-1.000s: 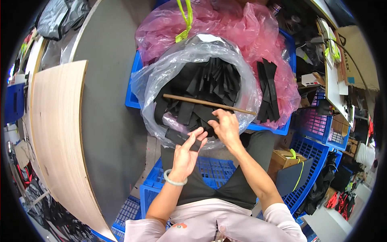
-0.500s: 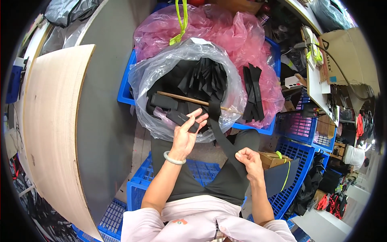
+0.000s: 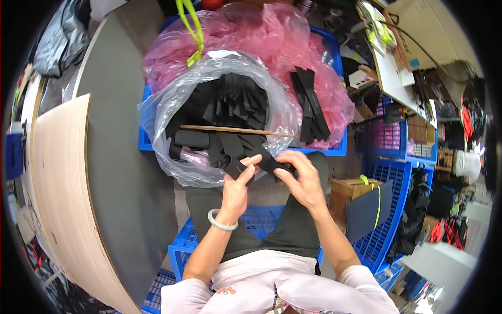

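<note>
My left hand [image 3: 235, 196], with a pale bangle on its wrist, grips a black fabric strip [image 3: 234, 166] whose end curls into a loop. Close on its right, my right hand [image 3: 302, 180] pinches a flat length of black strip between thumb and fingers; the two lengths seem to be one strip, though the fingers hide the join. Both hands are over the near rim of a clear plastic bag [image 3: 157, 112]. Many black strips [image 3: 235, 99] fan out inside it, beside a folded black bundle [image 3: 192, 139]. A thin wooden stick [image 3: 225, 129] crosses the bag's opening.
Pink plastic sheeting [image 3: 327, 107] lies in a blue crate [image 3: 339, 148], with several black strips [image 3: 308, 102] on top. A grey board [image 3: 120, 157] and a pale wooden panel [image 3: 63, 178] stand at left. Blue crates [image 3: 384, 209] and a wooden box [image 3: 342, 194] are at right.
My right hand has moved up and left, from beside my thigh to close by my left hand. The strip between them no longer stretches down to my lap. The whole view has shifted slightly.
</note>
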{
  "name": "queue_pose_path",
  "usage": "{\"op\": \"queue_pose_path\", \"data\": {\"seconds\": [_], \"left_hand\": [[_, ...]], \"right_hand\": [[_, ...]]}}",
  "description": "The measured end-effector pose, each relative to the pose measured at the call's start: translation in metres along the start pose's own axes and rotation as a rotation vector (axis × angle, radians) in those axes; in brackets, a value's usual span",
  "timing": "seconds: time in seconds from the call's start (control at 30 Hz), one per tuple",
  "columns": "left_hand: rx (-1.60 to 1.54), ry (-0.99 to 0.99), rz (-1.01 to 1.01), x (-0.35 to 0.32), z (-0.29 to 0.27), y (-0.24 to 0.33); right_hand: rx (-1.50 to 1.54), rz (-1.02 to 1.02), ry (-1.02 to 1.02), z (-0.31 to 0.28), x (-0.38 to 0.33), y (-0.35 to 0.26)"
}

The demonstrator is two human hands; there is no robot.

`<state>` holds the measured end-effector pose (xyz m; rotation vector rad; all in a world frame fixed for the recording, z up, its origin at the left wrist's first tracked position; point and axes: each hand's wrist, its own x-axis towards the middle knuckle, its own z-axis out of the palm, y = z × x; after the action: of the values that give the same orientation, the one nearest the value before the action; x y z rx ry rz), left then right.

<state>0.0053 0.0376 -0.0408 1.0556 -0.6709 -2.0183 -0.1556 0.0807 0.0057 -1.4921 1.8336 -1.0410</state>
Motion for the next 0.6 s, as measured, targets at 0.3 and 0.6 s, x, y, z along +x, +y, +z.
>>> {"op": "queue_pose_path", "data": {"seconds": [0.3, 0.6], "left_hand": [[0.079, -0.086, 0.071, -0.028, 0.024, 0.018], [-0.319, -0.103, -0.285, -0.031, 0.037, 0.031]], "right_hand": [[0.066, 0.0, -0.012, 0.0, -0.008, -0.006], [-0.216, -0.228, 0.201, -0.013, -0.019, 0.004]]}}
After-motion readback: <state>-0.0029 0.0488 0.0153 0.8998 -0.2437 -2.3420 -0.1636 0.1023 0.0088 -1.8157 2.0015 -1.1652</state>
